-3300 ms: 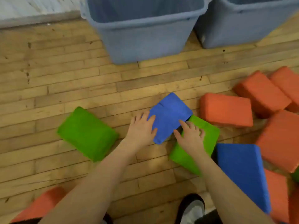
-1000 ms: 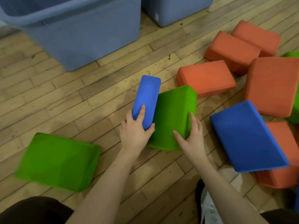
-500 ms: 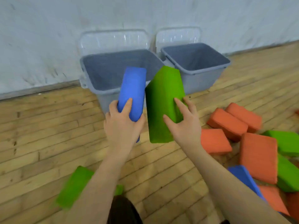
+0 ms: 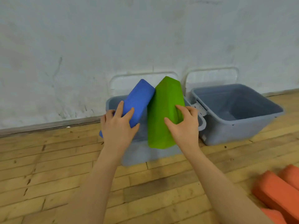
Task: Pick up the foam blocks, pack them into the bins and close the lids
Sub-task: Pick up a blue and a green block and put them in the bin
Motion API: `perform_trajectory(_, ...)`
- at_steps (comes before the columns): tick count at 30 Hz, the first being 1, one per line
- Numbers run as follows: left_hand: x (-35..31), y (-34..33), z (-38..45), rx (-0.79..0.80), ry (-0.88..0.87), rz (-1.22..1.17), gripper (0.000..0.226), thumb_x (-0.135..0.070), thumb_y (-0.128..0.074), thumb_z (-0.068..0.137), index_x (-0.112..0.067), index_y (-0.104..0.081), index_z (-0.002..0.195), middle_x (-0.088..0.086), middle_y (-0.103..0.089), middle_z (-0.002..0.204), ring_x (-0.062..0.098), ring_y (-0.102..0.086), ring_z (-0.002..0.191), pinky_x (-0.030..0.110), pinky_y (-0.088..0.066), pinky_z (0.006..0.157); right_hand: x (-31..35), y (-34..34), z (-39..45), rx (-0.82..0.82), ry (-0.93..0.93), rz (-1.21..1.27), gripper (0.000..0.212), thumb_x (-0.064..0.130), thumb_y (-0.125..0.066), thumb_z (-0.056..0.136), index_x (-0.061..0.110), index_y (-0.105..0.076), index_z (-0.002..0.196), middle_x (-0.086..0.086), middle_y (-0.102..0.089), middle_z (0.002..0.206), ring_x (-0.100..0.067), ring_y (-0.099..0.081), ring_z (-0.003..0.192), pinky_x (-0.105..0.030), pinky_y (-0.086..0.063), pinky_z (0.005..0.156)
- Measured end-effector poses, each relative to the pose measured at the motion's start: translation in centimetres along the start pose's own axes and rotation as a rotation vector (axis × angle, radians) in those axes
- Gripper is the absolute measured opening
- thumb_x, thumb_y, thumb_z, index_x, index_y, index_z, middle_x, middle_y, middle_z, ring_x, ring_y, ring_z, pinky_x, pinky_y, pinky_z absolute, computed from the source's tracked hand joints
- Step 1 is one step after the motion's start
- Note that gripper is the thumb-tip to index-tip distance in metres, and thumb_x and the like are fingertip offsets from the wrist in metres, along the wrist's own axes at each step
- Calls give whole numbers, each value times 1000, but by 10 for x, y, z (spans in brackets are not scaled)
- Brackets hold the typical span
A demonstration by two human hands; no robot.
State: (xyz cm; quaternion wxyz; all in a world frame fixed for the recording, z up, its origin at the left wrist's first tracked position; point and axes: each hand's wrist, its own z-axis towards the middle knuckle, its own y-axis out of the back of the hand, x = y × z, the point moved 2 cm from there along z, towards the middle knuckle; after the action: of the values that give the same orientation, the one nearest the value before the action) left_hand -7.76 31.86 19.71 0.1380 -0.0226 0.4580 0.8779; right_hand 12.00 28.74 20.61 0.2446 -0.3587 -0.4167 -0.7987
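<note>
Holding blue block (image 4: 139,101) w/ left hand (image 4: 119,126), green block (image 4: 163,113) w/ right hand (image 4: 183,126), over bin (image 4: 142,152)

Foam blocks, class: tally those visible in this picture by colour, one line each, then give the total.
Blue block: 1
Green block: 1
Orange blocks: 3, at the frame's edge
Total: 5

Two bins side by side at wall: left bin (image 4: 142,152), right bin (image 4: 234,126), lids (image 4: 212,78) behind. Two held blocks (image 4: 163,113) before left bin. Loose blocks (image 4: 275,194) on floor, right.
</note>
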Motion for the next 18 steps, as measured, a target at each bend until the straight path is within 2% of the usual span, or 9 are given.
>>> perform_trajectory(1,5,-13,11,-18,-14,29,48,-35,-83,61,-18,-71,104,14,-60,124,40,-58,91,47,-44,78,-6,-14,14,3,-8,42,54,28,-71,81,17,-51,129,0,-38,129,4,-39,91,-14,-33,77)
perform_trajectory(3,12,-37,24,-9,0,87,47,-36,-76,73,-16,-66,115,12,-53,134,41,-52,111,52,-39,86,-19,-43,31,80,-14,93,55,30,-65,86,16,-47,135,-3,-33,142,-10,-41,121,-21,-33,96)
perform_trajectory(4,14,-47,26,31,18,106,49,-35,-73,78,-16,-62,122,11,-49,139,42,-46,120,54,-36,91,-27,-58,35,152,-8,78,55,33,-61,89,18,-43,139,-4,-27,149,-17,-33,134,-32,-27,108)
perform_trajectory(6,16,-62,19,146,58,102,54,-34,-66,84,-17,-52,133,10,-39,146,40,-38,129,56,-30,98,-44,-80,30,269,37,-32,56,37,-55,92,24,-37,143,-3,-18,155,-24,-17,143,-50,-10,115)
perform_trajectory(7,18,-67,9,182,70,92,55,-33,-67,83,-17,-51,134,10,-40,146,39,-38,130,55,-29,100,-51,-87,23,295,76,-75,55,36,-54,92,24,-37,143,-3,-18,156,-26,-15,143,-51,-7,115)
perform_trajectory(10,27,-65,-23,204,101,46,51,-26,-71,79,-12,-57,127,13,-51,136,37,-49,121,52,-36,97,-60,-95,-6,336,168,-66,51,30,-53,94,19,-39,142,-9,-25,153,-28,-20,141,-40,-18,115)
perform_trajectory(13,39,-50,-58,260,174,-3,47,-29,-56,91,-14,-48,135,7,-48,139,29,-41,127,44,-28,103,-54,-99,-39,384,229,-73,48,33,-47,92,15,-47,136,-9,-41,143,-23,-34,133,-27,-24,108)
perform_trajectory(16,56,-28,-92,273,234,-62,42,-29,-49,93,-18,-49,133,2,-51,134,25,-42,124,39,-26,102,-39,-103,-77,449,227,-63,42,32,-47,91,12,-56,127,-7,-53,126,-25,-49,118,-34,-39,100)
perform_trajectory(18,69,-8,-118,282,264,-79,40,-28,-48,92,-18,-51,131,2,-53,132,26,-45,120,38,-28,99,-28,-106,-104,465,245,-71,38,31,-48,91,9,-60,120,-8,-58,116,-26,-55,107,-38,-45,93)
